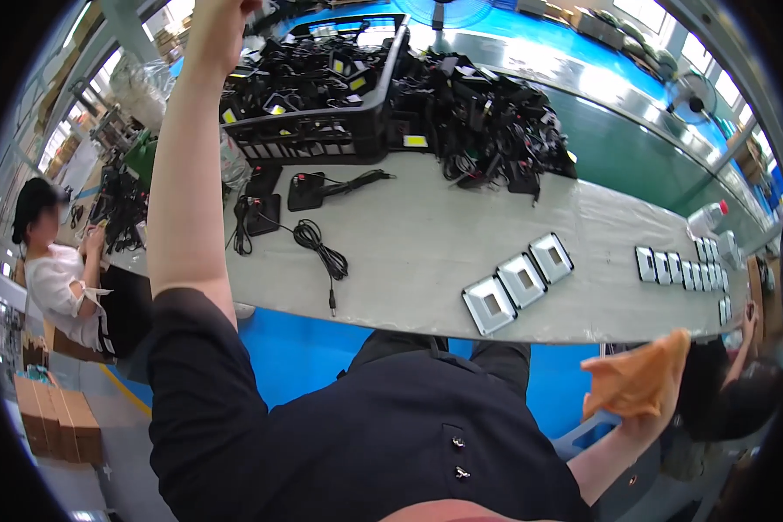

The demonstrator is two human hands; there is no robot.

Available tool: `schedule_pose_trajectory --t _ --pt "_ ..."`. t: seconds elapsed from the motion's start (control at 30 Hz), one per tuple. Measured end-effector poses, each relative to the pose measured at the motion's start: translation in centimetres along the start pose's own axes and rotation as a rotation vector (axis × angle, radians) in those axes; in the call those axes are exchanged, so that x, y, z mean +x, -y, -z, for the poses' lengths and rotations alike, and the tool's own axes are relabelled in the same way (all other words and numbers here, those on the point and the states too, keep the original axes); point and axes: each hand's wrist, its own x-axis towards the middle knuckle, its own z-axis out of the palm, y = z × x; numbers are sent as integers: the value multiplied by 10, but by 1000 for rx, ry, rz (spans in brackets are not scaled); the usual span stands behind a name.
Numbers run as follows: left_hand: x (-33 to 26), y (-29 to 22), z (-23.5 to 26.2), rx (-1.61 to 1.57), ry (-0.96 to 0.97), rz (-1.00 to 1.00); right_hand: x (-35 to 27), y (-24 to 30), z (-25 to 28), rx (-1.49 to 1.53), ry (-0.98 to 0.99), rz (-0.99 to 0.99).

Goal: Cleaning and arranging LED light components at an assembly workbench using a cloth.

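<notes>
My left arm reaches far forward, and my left hand (221,35) is at the top edge beside a black crate (322,130). Its fingers are mostly cut off by the frame, so whether they grip the dark items there is unclear. At the lower right, off the table's near edge, my right hand (667,402) holds a crumpled orange cloth (635,378). Three silver-framed square lamps (521,280) lie in a slanted row on the table. Left of them are black square units (306,190) with coiled black cables (319,248).
The crate is full of black cabled units. A heap of similar units (496,122) lies beside it on the grey table (409,252). More small silver-framed lamps (661,266) and a red-capped bottle (706,217) stand at the right. A co-worker (61,270) sits at the left, another person (748,383) at the right.
</notes>
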Motion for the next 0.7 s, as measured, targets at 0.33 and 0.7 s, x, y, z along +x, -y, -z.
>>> schedule_pose_trajectory --t 0.33,0.7 --pt "-263 -30 -92 88 530 -346 44 -41 -116 -1273 302 343" --pt "-297 -50 -98 -175 585 -65 42 -80 -121 -1357 387 513"
